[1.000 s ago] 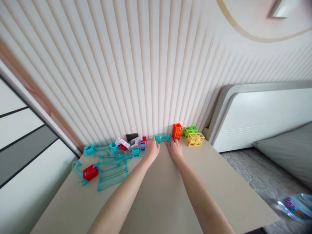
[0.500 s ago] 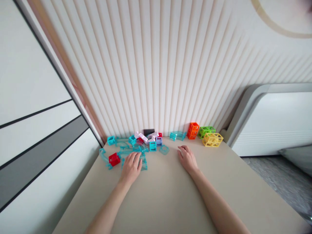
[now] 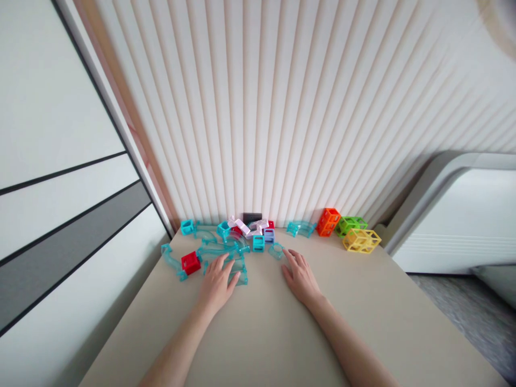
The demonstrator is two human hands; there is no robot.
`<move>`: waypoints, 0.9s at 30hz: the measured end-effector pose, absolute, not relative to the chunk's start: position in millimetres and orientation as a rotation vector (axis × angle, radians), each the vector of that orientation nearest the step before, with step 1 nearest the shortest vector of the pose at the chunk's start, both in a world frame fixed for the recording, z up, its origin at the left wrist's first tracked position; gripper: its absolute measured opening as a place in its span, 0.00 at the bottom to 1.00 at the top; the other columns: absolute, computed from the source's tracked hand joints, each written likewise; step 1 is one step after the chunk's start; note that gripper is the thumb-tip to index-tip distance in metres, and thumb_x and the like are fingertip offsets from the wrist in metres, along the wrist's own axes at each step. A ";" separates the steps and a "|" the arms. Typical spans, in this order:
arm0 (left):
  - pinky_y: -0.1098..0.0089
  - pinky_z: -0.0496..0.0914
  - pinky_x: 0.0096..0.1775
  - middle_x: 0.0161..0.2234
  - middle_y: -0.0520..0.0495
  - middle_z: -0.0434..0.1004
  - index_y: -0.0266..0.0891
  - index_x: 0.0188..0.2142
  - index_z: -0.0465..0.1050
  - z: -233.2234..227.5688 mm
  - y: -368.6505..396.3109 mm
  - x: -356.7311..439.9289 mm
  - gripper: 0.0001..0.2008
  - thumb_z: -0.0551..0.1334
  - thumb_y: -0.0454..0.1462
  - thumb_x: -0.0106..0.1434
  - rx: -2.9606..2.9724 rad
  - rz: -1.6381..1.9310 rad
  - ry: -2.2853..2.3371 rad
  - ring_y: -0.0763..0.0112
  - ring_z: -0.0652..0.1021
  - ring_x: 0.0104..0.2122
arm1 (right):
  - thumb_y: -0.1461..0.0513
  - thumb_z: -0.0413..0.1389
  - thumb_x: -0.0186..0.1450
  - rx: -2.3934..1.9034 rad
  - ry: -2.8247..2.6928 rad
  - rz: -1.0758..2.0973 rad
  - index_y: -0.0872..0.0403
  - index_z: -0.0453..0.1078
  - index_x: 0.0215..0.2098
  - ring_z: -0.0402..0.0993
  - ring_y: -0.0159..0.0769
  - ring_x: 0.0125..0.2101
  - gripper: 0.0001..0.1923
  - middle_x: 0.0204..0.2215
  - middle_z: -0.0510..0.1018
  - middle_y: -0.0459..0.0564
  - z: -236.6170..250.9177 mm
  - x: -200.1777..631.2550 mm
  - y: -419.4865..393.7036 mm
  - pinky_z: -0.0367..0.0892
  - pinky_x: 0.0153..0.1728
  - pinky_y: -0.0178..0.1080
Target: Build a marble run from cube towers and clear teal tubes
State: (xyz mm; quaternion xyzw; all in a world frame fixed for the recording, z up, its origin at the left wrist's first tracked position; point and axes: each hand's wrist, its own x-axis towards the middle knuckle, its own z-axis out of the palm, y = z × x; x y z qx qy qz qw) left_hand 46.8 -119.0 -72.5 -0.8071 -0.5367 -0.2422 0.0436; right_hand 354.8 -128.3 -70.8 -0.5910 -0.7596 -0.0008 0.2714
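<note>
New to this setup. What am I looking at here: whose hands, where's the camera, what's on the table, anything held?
No machine: these are a person's two bare hands, filmed by a camera worn on their head, looking forward and down. The beige table stands against a ribbed wall. Along its far edge lie toy parts: clear teal track pieces, a red block, and orange, green and yellow lattice cubes. The left hand lies flat on a teal track piece. The right hand rests flat on the table, fingers near a small teal piece. Neither hand grips anything.
</note>
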 end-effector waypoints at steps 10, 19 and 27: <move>0.48 0.71 0.56 0.56 0.40 0.74 0.42 0.54 0.73 -61.4 -134.9 55.9 0.17 0.57 0.45 0.70 -2.686 -0.736 -1.543 0.51 0.75 0.54 | 0.62 0.52 0.71 -1.447 -2.126 -0.099 0.50 0.67 0.60 0.71 0.50 0.55 0.19 0.57 0.72 0.60 -65.1 351.8 -129.3 0.71 0.54 0.54; 0.57 0.72 0.54 0.51 0.44 0.78 0.44 0.53 0.73 -37.6 -135.1 47.3 0.13 0.56 0.38 0.71 -2.802 -0.937 -1.394 0.59 0.78 0.52 | 0.64 0.50 0.73 -1.003 -2.363 0.021 0.51 0.71 0.56 0.73 0.45 0.52 0.15 0.53 0.77 0.58 -43.3 333.9 -148.1 0.72 0.51 0.49; 0.57 0.73 0.54 0.53 0.43 0.75 0.44 0.51 0.74 -62.2 -127.9 38.0 0.13 0.58 0.37 0.69 -2.773 -0.939 -1.582 0.58 0.78 0.52 | 0.59 0.51 0.73 -0.803 -2.569 0.259 0.51 0.72 0.55 0.72 0.43 0.53 0.15 0.54 0.78 0.56 -37.4 324.0 -153.2 0.68 0.55 0.48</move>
